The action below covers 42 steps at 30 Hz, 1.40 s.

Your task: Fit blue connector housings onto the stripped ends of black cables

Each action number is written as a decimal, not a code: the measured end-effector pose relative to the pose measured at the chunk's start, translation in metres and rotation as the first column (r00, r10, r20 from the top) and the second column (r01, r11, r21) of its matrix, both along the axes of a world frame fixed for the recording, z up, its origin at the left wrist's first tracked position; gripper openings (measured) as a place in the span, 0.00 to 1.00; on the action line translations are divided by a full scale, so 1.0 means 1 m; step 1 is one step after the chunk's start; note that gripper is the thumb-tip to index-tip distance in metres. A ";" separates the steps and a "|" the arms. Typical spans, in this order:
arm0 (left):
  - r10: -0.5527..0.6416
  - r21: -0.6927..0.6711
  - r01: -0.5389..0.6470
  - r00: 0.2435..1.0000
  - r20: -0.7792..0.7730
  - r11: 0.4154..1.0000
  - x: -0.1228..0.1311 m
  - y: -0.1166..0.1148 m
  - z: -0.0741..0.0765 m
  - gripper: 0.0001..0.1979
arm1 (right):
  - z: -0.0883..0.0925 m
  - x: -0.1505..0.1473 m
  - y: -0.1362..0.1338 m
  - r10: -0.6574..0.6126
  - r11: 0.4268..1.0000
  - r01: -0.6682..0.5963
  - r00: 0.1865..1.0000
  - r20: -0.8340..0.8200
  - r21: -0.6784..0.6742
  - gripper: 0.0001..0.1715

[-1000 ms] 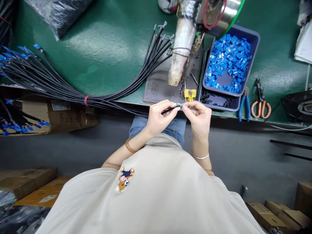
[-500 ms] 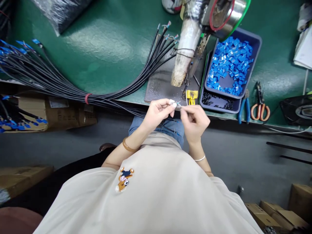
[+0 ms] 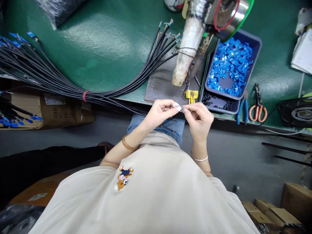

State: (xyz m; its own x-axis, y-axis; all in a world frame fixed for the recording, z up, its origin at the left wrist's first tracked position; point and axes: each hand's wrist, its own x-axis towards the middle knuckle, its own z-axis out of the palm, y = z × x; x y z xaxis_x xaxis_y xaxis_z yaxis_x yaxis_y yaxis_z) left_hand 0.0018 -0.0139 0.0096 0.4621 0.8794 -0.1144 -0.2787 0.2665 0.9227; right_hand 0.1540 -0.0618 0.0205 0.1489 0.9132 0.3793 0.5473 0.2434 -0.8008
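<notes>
My left hand (image 3: pixel 159 113) is closed in a pinch, white wrapping on a fingertip, on the fine wire ends of a cable (image 3: pixel 181 110). Opposite it, my right hand (image 3: pixel 200 118) pinches the same wire ends, fingertips almost touching the left ones. Both hands are above my lap at the table's front edge. Black cables tied with a red band (image 3: pixel 85 96) run from the left, some passing below my left hand. A yellow tool or holder (image 3: pixel 192 95) stands just beyond my fingers.
A tray of blue connectors (image 3: pixel 227 68) overlaps a tray of small black parts (image 3: pixel 216 103). Blue-handled cutters (image 3: pixel 242 109) and orange-handled pliers (image 3: pixel 258 109) lie to the right. A wrapped rod on a metal fixture (image 3: pixel 186 52) hangs over a dark plate (image 3: pixel 159 87). A person's dark-clothed leg (image 3: pixel 53 159) is at left.
My right fingertips have come in closer and now pinch at the wire ends beside my left fingertips. My left hand has shifted slightly right. The person's leg at lower left has moved.
</notes>
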 end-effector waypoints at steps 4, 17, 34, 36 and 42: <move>-0.018 -0.007 0.018 1.000 -0.022 1.000 0.000 0.001 0.001 0.14 | 0.001 0.003 -0.001 0.032 0.999 -0.034 0.997 0.067 0.031 0.05; -0.281 0.251 0.308 0.950 -0.138 0.918 -0.014 0.011 0.005 0.09 | -0.006 0.025 0.009 0.265 0.801 -0.524 0.745 -0.613 -0.290 0.10; 0.200 -0.316 -0.206 0.978 -0.053 0.926 -0.017 -0.008 -0.019 0.11 | 0.015 0.022 -0.007 -0.123 0.989 0.116 0.990 -0.074 -0.095 0.04; 0.140 -0.341 -0.136 0.990 -0.013 0.930 -0.020 -0.006 -0.019 0.12 | 0.012 0.018 -0.004 -0.119 0.989 0.109 0.987 -0.105 -0.099 0.04; 0.006 -0.278 -0.006 1.000 -0.002 0.960 -0.010 0.001 -0.006 0.15 | 0.010 0.007 -0.002 -0.122 0.988 0.112 0.988 -0.091 -0.107 0.04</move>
